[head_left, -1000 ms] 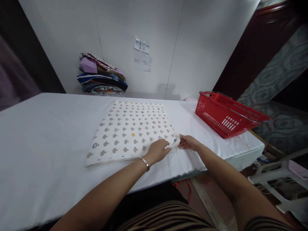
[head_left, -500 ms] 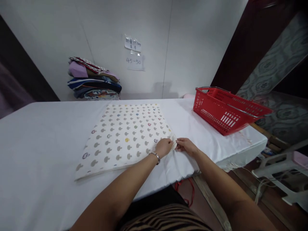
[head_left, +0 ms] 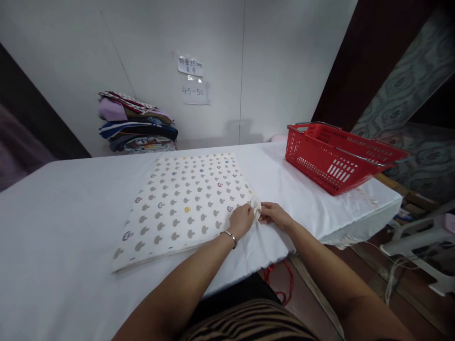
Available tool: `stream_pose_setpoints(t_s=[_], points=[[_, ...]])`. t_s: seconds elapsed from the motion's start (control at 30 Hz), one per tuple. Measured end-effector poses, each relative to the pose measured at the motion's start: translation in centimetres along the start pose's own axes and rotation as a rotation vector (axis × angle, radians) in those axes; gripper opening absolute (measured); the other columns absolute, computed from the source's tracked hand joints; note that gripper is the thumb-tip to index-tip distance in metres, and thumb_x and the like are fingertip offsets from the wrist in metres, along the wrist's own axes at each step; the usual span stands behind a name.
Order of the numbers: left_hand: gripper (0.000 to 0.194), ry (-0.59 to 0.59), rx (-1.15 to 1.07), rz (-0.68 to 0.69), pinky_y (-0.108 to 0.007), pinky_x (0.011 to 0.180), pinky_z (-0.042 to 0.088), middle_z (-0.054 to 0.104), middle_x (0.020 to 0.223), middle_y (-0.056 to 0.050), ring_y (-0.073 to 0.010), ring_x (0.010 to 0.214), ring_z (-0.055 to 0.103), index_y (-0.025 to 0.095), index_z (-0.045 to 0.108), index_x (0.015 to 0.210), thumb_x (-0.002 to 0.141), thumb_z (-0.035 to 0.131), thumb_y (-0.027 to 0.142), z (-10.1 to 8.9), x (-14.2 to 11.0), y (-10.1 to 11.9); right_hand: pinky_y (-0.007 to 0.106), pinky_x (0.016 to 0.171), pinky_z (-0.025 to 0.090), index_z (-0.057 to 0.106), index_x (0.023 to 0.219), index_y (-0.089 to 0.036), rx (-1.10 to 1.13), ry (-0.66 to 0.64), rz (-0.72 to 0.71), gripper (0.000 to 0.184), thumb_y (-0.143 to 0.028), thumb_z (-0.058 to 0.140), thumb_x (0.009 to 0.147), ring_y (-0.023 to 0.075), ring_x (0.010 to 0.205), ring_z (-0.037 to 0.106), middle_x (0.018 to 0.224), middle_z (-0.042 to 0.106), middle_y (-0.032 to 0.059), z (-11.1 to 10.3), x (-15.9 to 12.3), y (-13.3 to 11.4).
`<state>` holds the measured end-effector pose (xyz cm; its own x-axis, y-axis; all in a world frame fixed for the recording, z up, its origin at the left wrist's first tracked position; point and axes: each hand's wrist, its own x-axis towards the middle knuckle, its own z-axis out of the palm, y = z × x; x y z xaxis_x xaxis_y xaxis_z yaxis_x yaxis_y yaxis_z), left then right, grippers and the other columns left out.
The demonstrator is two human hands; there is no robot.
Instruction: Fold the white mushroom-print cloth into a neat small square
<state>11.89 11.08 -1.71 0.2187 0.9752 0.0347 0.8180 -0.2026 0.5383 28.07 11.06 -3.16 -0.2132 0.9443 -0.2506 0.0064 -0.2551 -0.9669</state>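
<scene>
Because our left hand [head_left: 241, 220] and right hand [head_left: 275, 216], fingers curled, pinch one corner of the mushroom-print cloth [head_left: 188, 203] at center frame, tugging unevenly could skew its layers.

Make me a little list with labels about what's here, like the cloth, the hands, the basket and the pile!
Cloth: patterned cloth, mostly flat, near corner bunched
Left hand: gripping the bunched corner
Right hand: fingertips at the same corner
Wrist: silver-coloured bracelet on the left one
Table: covered in white
Basket: red, on the table, right of the cloth
Pile: folded fabrics, by the wall
Lower paper sign: reads 45-50
</scene>
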Motion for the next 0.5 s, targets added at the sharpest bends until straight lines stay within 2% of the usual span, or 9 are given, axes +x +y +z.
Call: stream_pose_setpoints(t_s=[0.1,0.2,0.3,0.5], points=[[0.026,0.013,0.0,-0.003,-0.027,0.073,0.04,0.068,0.088,-0.005,-0.0178,0.085,0.06,0.018,0.063,0.086,0.088,0.038,0.025,0.1,0.0,-0.1,0.018,0.039,0.039,0.049,0.108,-0.021,-0.005,0.122,-0.075,0.049,-0.031,0.07,0.065,0.0119,0.053,0.06,0.068,0.061,-0.0037,0.5,0.0,0.4],[0.024,0.017,0.001,-0.013,-0.027,0.074,0.04,0.067,0.089,-0.006,-0.0181,0.086,0.06,0.018,0.062,0.086,0.088,0.039,0.025,0.1,-0.1,-0.2,0.017,0.035,0.029,0.05,0.09,-0.021,-0.102,0.252,-0.155,0.033,-0.036,0.067,0.065,0.0084,0.045,0.052,0.064,0.056,-0.0062,1.1,-0.2,0.9],[0.024,0.02,-0.003,-0.008,-0.027,0.074,0.04,0.067,0.089,-0.006,-0.0182,0.086,0.06,0.018,0.061,0.086,0.088,0.039,0.025,0.1,-0.2,-0.1,0.018,0.04,0.031,0.048,0.077,-0.021,-0.193,0.333,-0.216,0.026,-0.036,0.066,0.066,0.0065,0.044,0.044,0.056,0.05,-0.008,1.6,-0.4,1.3],[0.022,0.021,0.0,-0.026,-0.027,0.074,0.04,0.067,0.088,-0.006,-0.0179,0.085,0.06,0.018,0.061,0.085,0.088,0.04,0.024,0.1,-0.3,0.0,0.021,0.049,0.035,0.053,0.074,-0.021,-0.371,0.383,-0.282,0.021,-0.039,0.063,0.068,0.0097,0.051,0.043,0.056,0.048,-0.0061,1.6,-0.4,1.8]])
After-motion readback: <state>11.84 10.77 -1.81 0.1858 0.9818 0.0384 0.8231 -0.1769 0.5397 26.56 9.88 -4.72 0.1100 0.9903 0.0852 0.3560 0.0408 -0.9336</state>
